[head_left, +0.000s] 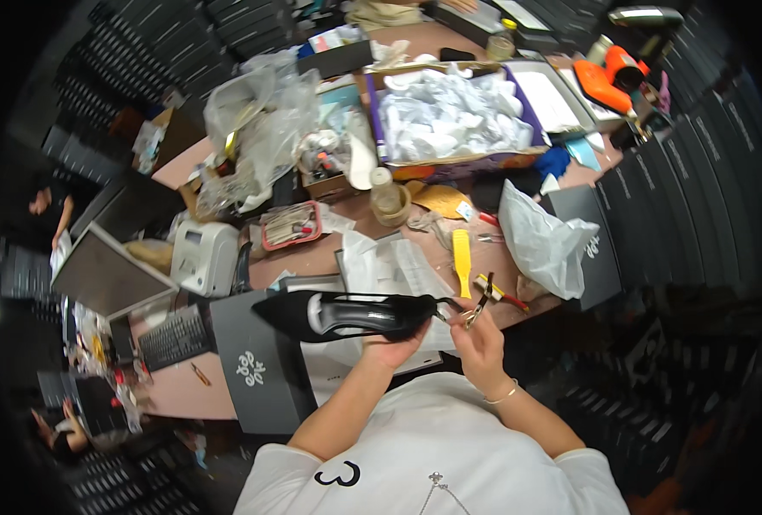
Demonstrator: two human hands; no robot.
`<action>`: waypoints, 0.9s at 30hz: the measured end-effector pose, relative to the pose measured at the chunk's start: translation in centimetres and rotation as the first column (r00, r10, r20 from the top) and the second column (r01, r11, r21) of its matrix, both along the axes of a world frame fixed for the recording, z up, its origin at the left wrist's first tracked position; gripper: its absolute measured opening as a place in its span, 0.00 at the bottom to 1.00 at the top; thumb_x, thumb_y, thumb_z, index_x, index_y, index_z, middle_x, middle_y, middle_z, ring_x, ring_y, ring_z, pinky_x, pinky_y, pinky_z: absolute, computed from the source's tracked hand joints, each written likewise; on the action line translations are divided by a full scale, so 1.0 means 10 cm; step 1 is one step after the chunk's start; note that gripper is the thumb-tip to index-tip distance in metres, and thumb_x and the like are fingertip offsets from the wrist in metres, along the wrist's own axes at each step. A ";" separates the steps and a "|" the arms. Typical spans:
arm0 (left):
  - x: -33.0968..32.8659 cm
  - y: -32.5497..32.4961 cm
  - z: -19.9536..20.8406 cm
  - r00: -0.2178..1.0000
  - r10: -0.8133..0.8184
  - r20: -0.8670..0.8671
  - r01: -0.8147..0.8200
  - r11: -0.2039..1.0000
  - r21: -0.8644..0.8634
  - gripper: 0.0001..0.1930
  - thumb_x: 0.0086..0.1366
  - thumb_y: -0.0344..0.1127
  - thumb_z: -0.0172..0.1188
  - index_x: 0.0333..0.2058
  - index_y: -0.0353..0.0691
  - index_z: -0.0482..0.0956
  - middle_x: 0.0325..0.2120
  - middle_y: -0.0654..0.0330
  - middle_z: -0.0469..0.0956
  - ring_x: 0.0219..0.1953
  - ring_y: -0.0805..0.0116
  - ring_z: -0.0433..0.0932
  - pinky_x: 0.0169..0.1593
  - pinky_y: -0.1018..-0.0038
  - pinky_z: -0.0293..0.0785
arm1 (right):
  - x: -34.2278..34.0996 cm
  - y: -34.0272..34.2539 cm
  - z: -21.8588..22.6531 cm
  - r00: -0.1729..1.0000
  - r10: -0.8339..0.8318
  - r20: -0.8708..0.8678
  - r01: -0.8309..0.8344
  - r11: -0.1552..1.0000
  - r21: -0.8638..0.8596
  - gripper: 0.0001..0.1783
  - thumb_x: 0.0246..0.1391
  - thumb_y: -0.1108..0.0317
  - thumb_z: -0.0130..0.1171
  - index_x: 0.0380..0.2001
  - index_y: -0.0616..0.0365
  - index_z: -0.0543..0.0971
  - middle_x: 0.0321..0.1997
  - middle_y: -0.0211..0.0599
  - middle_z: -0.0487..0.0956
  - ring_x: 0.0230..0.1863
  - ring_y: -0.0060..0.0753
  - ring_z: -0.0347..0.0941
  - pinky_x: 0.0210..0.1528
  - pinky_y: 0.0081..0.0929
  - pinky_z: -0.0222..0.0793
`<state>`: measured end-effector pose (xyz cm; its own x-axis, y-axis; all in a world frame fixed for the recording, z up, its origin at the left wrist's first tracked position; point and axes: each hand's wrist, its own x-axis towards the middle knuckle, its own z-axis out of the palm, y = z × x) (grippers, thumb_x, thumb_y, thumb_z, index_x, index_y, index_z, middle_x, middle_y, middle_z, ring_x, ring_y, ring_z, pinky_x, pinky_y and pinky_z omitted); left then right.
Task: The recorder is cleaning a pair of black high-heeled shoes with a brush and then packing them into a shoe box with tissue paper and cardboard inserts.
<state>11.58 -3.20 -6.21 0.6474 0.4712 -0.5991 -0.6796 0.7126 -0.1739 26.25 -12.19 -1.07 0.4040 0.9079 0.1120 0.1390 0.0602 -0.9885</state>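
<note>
A black pointed-toe shoe (288,316) lies across my left hand (396,350), its toe to the left and its opening up. My left fingers close around the heel end from below and are partly hidden by it. My right hand (481,345) pinches the shoe's thin strap (473,314), where a gold-coloured buckle shows. Beneath the shoe is a box with white tissue paper (390,266). To its left sits a dark grey box lid (265,378). A yellow shoehorn-like tool (461,257) rests on the table just beyond my right hand.
A large carton (462,167) of white-wrapped items stands at the back. Plastic bags (269,112), a white plastic bag (544,240) and a red basket (291,225) crowd the table. A monitor (111,270), keyboard (175,337) and white printer (205,257) stand left. Stacked boxes (698,180) line the right.
</note>
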 end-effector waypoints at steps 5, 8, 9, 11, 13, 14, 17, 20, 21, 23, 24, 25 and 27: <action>0.25 -0.31 -0.23 0.935 -0.163 0.314 0.227 0.958 -0.178 0.17 0.66 0.49 0.44 0.45 0.47 0.74 0.45 0.60 0.77 0.45 0.64 0.78 0.52 0.63 0.74 | 0.16 0.34 0.32 0.501 0.351 0.791 -0.439 0.891 -0.117 0.19 0.44 0.62 0.66 0.40 0.56 0.78 0.49 0.47 0.74 0.51 0.45 0.71 0.55 0.35 0.64; 0.28 -0.48 -0.27 0.923 -0.327 0.201 0.291 0.938 0.190 0.21 0.68 0.51 0.41 0.50 0.46 0.72 0.46 0.60 0.76 0.47 0.62 0.77 0.52 0.62 0.74 | 0.34 0.33 0.50 0.397 0.599 0.696 -0.545 0.764 -0.347 0.34 0.41 0.51 0.68 0.50 0.56 0.74 0.55 0.54 0.70 0.53 0.50 0.71 0.54 0.38 0.67; 0.40 -0.49 0.06 0.940 -0.342 -0.013 0.342 0.940 -0.014 0.23 0.69 0.54 0.38 0.51 0.46 0.71 0.47 0.57 0.76 0.48 0.59 0.76 0.53 0.60 0.74 | 0.37 0.28 0.57 0.399 0.639 0.658 -0.551 0.740 -0.385 0.37 0.40 0.50 0.69 0.52 0.56 0.73 0.57 0.55 0.69 0.53 0.52 0.71 0.53 0.38 0.68; 0.47 -0.62 0.14 0.858 -0.505 -0.096 0.502 0.863 -0.056 0.27 0.68 0.59 0.37 0.52 0.46 0.71 0.47 0.53 0.75 0.49 0.55 0.75 0.53 0.56 0.73 | 0.53 0.21 0.53 0.376 0.747 0.548 -0.562 0.654 -0.506 0.47 0.35 0.46 0.71 0.59 0.57 0.68 0.62 0.57 0.65 0.54 0.56 0.70 0.52 0.39 0.69; 0.48 -0.70 0.14 0.743 -0.669 0.011 0.669 0.743 -0.016 0.31 0.67 0.64 0.37 0.51 0.45 0.71 0.45 0.51 0.75 0.49 0.55 0.75 0.55 0.53 0.70 | 0.70 0.18 0.47 0.552 0.788 0.272 -0.645 0.611 -0.460 0.46 0.36 0.56 0.73 0.60 0.58 0.67 0.56 0.55 0.71 0.52 0.52 0.72 0.54 0.34 0.68; 0.46 -0.68 0.14 0.708 -0.706 0.014 0.705 0.708 0.036 0.32 0.66 0.65 0.37 0.51 0.44 0.71 0.44 0.51 0.75 0.48 0.55 0.75 0.56 0.53 0.69 | 0.75 0.17 0.45 0.606 0.790 0.093 -0.658 0.563 -0.500 0.45 0.36 0.59 0.74 0.60 0.59 0.67 0.54 0.54 0.73 0.51 0.51 0.73 0.54 0.32 0.67; 0.21 -0.61 0.02 0.571 -0.819 0.056 0.771 0.559 0.305 0.35 0.66 0.67 0.35 0.49 0.40 0.72 0.43 0.52 0.75 0.48 0.56 0.75 0.57 0.58 0.69 | 0.76 -0.06 0.32 0.753 0.643 -0.140 -0.633 0.649 -0.422 0.42 0.37 0.66 0.74 0.58 0.63 0.69 0.51 0.43 0.77 0.52 0.34 0.73 0.56 0.28 0.66; -0.21 -0.38 0.26 0.435 -0.713 -0.550 0.804 0.032 0.594 0.30 0.64 0.61 0.50 0.49 0.38 0.73 0.45 0.51 0.75 0.50 0.56 0.74 0.55 0.66 0.69 | 0.92 -0.27 0.08 0.824 0.405 -0.395 -0.523 0.813 -0.258 0.43 0.36 0.67 0.75 0.57 0.68 0.69 0.55 0.39 0.75 0.55 0.27 0.70 0.59 0.24 0.63; -0.35 -0.20 0.43 0.409 -0.510 -0.757 0.797 -0.204 0.568 0.29 0.61 0.57 0.58 0.50 0.39 0.73 0.45 0.49 0.75 0.50 0.56 0.74 0.55 0.69 0.69 | 0.95 -0.34 -0.01 0.781 0.309 -0.542 -0.476 0.857 -0.197 0.43 0.36 0.66 0.75 0.58 0.68 0.68 0.55 0.40 0.75 0.55 0.27 0.71 0.59 0.24 0.63; -0.54 -0.10 0.57 0.296 0.295 -0.909 0.931 -0.300 0.206 0.29 0.54 0.48 0.68 0.51 0.40 0.73 0.51 0.46 0.71 0.56 0.53 0.69 0.60 0.58 0.62 | 0.97 -0.46 -0.09 0.673 0.201 -0.712 -0.396 0.911 -0.117 0.46 0.36 0.64 0.76 0.59 0.68 0.67 0.55 0.42 0.75 0.55 0.28 0.72 0.60 0.27 0.63; -0.54 -0.14 0.55 0.240 0.477 -0.846 0.937 -0.343 0.072 0.28 0.52 0.46 0.68 0.50 0.40 0.74 0.52 0.47 0.69 0.59 0.51 0.65 0.61 0.53 0.58 | 0.97 -0.48 -0.12 0.647 0.192 -0.738 -0.381 0.920 -0.095 0.46 0.36 0.63 0.76 0.59 0.66 0.67 0.54 0.44 0.75 0.53 0.34 0.73 0.58 0.33 0.67; -0.55 -0.22 0.49 0.194 0.643 -0.741 0.932 -0.356 -0.065 0.27 0.51 0.44 0.68 0.48 0.39 0.75 0.53 0.47 0.68 0.61 0.50 0.62 0.62 0.48 0.53 | 0.95 -0.48 -0.13 0.620 0.185 -0.763 -0.366 0.928 -0.073 0.46 0.36 0.62 0.75 0.59 0.64 0.67 0.53 0.46 0.76 0.51 0.39 0.75 0.55 0.39 0.70; -0.66 -0.36 0.09 0.121 0.752 -0.649 0.923 -0.326 -0.205 0.18 0.52 0.38 0.66 0.42 0.40 0.77 0.59 0.51 0.62 0.66 0.46 0.50 0.63 0.34 0.36 | 0.92 -0.48 -0.23 0.569 0.191 -0.800 -0.353 0.935 -0.027 0.45 0.37 0.60 0.75 0.59 0.60 0.67 0.53 0.52 0.74 0.46 0.52 0.78 0.50 0.52 0.74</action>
<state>5.02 -6.77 -5.33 0.7322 0.6766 -0.0774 0.6390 -0.6432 0.4219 35.49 -17.03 -3.33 -0.0072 0.9597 -0.2809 -0.6767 -0.2115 -0.7052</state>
